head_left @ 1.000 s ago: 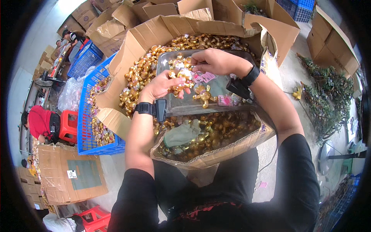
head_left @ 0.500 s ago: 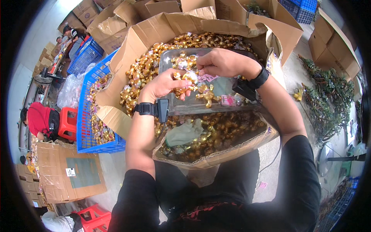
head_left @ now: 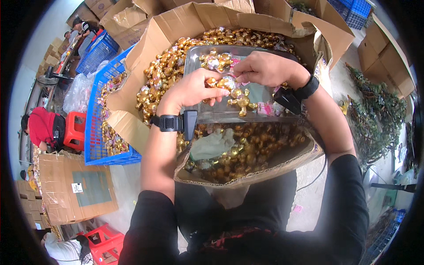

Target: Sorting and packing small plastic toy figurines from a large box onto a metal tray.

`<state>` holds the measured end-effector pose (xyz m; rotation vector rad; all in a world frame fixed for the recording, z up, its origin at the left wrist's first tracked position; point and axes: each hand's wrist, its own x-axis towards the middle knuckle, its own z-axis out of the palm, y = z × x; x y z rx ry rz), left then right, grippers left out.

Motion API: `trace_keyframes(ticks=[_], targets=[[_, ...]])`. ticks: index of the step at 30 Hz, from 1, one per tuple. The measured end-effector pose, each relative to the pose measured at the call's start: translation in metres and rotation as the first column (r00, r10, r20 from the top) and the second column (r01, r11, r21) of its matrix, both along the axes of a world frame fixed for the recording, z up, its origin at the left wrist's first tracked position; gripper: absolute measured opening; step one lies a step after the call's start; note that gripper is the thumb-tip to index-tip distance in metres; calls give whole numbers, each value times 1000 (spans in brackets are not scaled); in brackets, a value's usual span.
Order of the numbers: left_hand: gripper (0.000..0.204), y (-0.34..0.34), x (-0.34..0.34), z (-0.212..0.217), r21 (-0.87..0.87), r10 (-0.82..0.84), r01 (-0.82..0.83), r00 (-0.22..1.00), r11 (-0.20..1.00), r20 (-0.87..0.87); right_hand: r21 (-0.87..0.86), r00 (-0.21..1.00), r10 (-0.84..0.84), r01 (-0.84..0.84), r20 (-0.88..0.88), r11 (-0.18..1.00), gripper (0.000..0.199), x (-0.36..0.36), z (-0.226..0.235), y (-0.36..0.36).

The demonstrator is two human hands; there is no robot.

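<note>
My left hand (head_left: 194, 90) holds a shiny gold figurine (head_left: 227, 82) with a silvery part, its thumb laid along the near side. Close against that silvery part, my right hand (head_left: 269, 68) is closed in a pinch; whatever sits between its fingertips is too small to make out. Both hands are over a shallow clear tray (head_left: 221, 117). Lying in the tray are a gold bear-like figurine (head_left: 242, 100), another gold and silvery figurine (head_left: 214, 59) and a pink-and-white card (head_left: 265, 108). My hands partly cover the tray's middle.
The tray rests across a big open carton (head_left: 176, 24) full of gold figurines (head_left: 161, 73). A whitish cloth (head_left: 212, 145) lies in its near part. Left stands a blue crate (head_left: 95, 132); right, green artificial foliage (head_left: 375, 108). Other people work at far left beside red stools (head_left: 76, 130).
The held figurine has turned and sits lower between my hands, its silvery part now at my right fingertips. My right hand has shifted slightly right. The whole view has tilted a little.
</note>
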<state>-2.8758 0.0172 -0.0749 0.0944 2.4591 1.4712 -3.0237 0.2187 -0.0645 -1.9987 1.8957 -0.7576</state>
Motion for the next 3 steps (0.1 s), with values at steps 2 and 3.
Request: trace_keyframes(ticks=[2, 3], targets=[[20, 8, -2, 2, -136, -24, 19, 999, 991, -37, 75, 1000, -8, 9, -17, 997, 22, -2, -4, 2], [21, 7, -2, 0, -171, -36, 28, 998, 985, -42, 138, 998, -16, 25, -67, 990, 23, 1, -4, -1]])
